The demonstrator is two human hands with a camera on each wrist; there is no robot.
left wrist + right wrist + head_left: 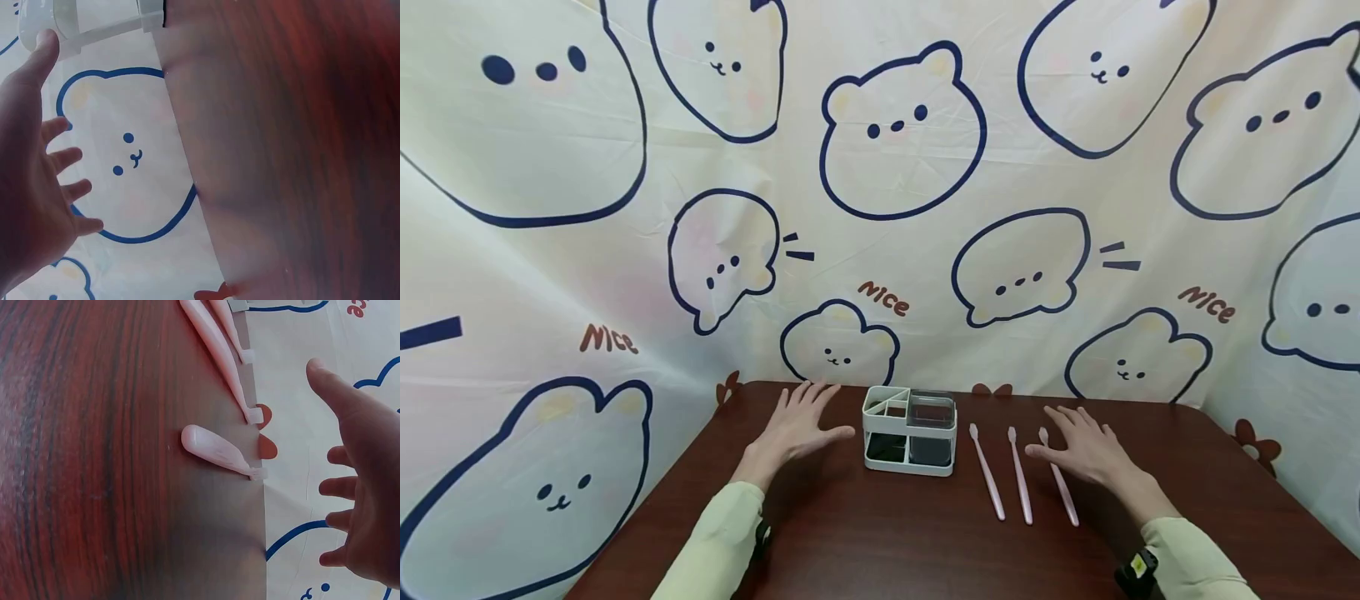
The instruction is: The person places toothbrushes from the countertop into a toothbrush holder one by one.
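Cloth: a big cloth (895, 208) with blue bear faces is being hung behind the worktop.
Worktop: a dark brown worktop (880, 542) is being used to carry all the things.
Holder: a white holder (910, 431) with small boxes inside is being kept in the middle, between both hands.
Left hand: the left hand (797, 429) is being held flat just beside the holder, fingers (62, 159) being spread open, nothing being held.
Right hand: the right hand (1086, 454) is being held over the worktop, fingers (340, 487) being spread open, nothing being held.
Toothbrushes: three pink toothbrushes (1018, 475) are being kept side by side, right of the holder; the rightmost one is lying partly under the right hand.
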